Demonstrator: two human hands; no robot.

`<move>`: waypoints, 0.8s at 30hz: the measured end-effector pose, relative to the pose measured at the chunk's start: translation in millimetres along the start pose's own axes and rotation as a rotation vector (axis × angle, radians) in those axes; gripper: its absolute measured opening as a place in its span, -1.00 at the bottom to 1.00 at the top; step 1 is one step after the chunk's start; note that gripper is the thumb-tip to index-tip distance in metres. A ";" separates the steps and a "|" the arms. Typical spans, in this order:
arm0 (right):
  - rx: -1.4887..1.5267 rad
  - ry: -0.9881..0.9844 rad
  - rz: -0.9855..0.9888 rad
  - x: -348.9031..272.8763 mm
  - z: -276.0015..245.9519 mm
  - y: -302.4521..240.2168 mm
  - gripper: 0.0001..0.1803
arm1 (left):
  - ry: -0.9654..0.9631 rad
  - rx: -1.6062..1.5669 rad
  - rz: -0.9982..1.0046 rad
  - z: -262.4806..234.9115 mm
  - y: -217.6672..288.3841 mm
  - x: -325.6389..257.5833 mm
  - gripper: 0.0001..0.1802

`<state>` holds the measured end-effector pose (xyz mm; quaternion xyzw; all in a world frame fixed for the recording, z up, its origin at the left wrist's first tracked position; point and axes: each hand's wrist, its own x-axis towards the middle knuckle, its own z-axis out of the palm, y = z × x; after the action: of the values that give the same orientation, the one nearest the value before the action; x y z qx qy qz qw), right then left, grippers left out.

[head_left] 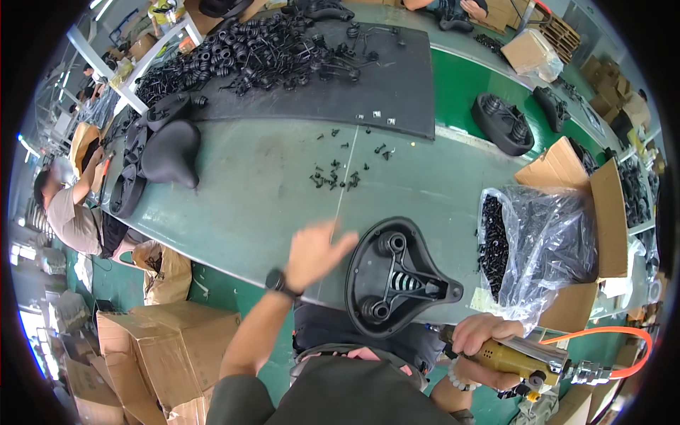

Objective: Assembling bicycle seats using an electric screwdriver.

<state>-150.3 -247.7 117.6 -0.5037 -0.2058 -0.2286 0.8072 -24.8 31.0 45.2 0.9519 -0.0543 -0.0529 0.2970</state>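
Observation:
A black bicycle saddle [407,281] lies upside down at the near edge of the table, showing its frame and springs. My left hand [315,253] hovers left of it, slightly blurred, thumb spread from the fingers and holding nothing. In my right hand [485,347] is a yellow and silver air screwdriver [520,360], gripped around its body just right of the saddle's near side. An orange hose [641,340] runs from its back end. Small black screws [333,177] are scattered on the table beyond the saddle.
A cardboard box [610,219] with a plastic bag of black screws [494,248] stands at right. Black springs and frames [248,57] are heaped on a dark mat [397,92]. Saddles [170,152] lie at left; another saddle [501,124] sits far right. Co-workers are nearby.

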 end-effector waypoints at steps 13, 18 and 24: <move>0.159 0.016 -0.147 11.1 12.2 12.1 -0.06 | 0.020 -1.285 -0.138 13.4 27.1 2.3 -0.85; 0.184 0.118 -0.184 22.5 42.6 27.9 -0.04 | -0.380 -1.771 -0.276 20.1 71.9 -82.8 -0.82; 0.163 0.123 -0.166 20.5 46.4 35.5 -0.05 | -0.362 -1.934 -0.273 27.9 77.9 -89.6 -0.83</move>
<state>-118.0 -195.1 122.6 -0.4026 -0.2149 -0.3077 0.8349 -122.7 -36.3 73.0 0.2756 0.0776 -0.2527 0.9242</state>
